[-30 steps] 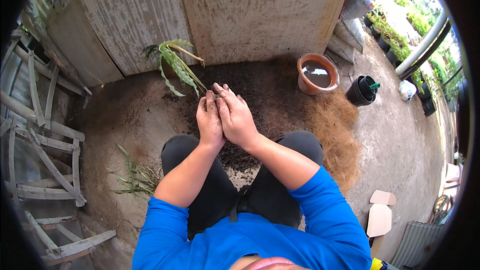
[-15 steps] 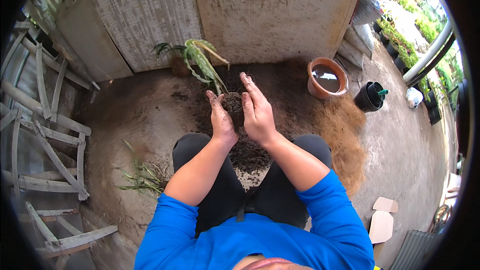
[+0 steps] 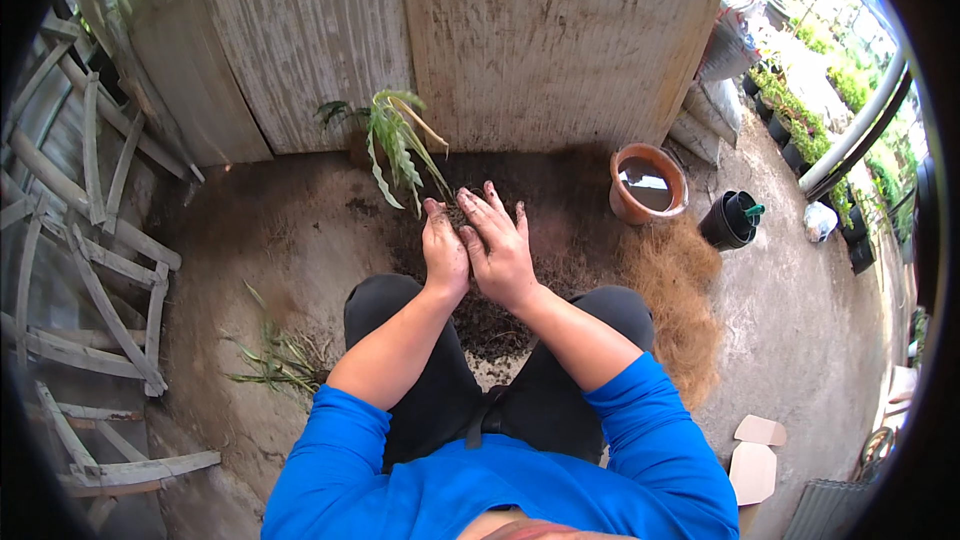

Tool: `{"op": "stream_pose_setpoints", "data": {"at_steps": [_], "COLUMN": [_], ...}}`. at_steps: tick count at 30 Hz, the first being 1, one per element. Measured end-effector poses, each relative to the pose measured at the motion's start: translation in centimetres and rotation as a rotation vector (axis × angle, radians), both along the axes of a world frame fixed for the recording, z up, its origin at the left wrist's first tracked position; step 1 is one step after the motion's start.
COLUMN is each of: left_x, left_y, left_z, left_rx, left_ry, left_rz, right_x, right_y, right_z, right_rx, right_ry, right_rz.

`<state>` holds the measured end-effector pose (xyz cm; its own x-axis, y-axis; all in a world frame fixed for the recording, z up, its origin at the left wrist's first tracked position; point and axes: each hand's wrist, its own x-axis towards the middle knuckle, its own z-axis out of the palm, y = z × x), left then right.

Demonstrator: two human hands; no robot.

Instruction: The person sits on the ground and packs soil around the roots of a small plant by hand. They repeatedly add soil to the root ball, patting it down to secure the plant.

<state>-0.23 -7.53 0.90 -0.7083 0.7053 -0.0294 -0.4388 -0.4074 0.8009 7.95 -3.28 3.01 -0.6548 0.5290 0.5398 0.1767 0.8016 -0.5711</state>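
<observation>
My left hand (image 3: 445, 254) and my right hand (image 3: 502, 254), both smeared with dark soil, are cupped together in front of my knees. Between the palms they grip the root ball (image 3: 455, 214) of a leafy plant, mostly hidden by the fingers. Its long, wavy green leaves (image 3: 392, 145) and a pale brownish stalk lean up and left from the hands. The right hand's fingers lie across the ball, slightly spread, while the left supports its side. Loose dark soil (image 3: 495, 330) lies on the ground below, between my knees.
Brown fibre (image 3: 680, 300) is heaped at the right, below a clay pot (image 3: 622, 202) of dark water. Beside it stands a black pot (image 3: 722, 225). More uprooted plants (image 3: 285, 358) lie on the left, near a wooden lattice (image 3: 110, 325). Boards (image 3: 560, 40) stand behind.
My hands have closed in from being apart at the root ball's sides and now press round it. The right hand has moved left, over the ball.
</observation>
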Motion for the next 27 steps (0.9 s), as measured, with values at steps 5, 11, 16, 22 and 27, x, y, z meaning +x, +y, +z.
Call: {"op": "stream_pose_setpoints", "data": {"at_steps": [5,11,16,22,27], "left_x": [-0.7,-0.5,-1.3,-0.1,0.9], "left_y": [0.4,1.0,2.0,2.3,2.7], "left_z": [-1.5,1.8,-0.2,-0.8,-1.7], "left_rx": [0.009,-0.045,-0.067,-0.131,-0.063], "left_ry": [0.054,-0.306,-0.49,-0.536,-0.563], "left_rz": [0.024,-0.216,-0.263,-0.358,-0.409], "right_x": [-0.2,-0.4,0.8,1.7,1.9], "right_y": [-0.1,2.3,4.8,3.9,3.0], "right_z": [-0.1,-0.4,-0.8,-1.5,-1.1], "right_rx": [-0.01,-0.518,-1.076,-0.685,-0.433], "right_ry": [0.007,0.304,0.449,0.318,0.297], "right_rz": [-0.009,0.118,-0.092,-0.045,0.002]}}
